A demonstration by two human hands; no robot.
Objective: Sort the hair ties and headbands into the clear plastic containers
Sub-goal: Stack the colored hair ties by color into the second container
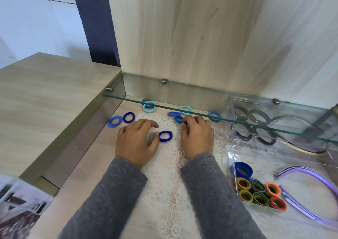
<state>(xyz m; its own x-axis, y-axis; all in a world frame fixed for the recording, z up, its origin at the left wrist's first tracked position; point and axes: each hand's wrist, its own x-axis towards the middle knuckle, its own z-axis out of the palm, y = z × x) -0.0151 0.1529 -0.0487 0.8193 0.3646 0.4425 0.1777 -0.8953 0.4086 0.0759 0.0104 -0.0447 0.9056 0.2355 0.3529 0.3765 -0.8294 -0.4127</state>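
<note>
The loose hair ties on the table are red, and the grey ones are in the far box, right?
No: the head view shows the loose hair ties are blue and turquoise, not red. The grey ones are in the far box.

I'm looking past the left hand (136, 142) and the right hand (197, 138) at a tall pale wood-grain back panel (182, 37). The light on it is soft and even, with a dim shadow off to the right. A glass shelf (131, 100) runs across just beyond both hands, held on small metal clips (164, 81). Left of the left hand I've got a raised wooden desktop (45, 96), and behind it a white wall (36, 28) and a dark blue vertical strip (95, 23). Under both hands there's a white lace mat (164, 193) on the lower wooden surface (87, 165).
</note>
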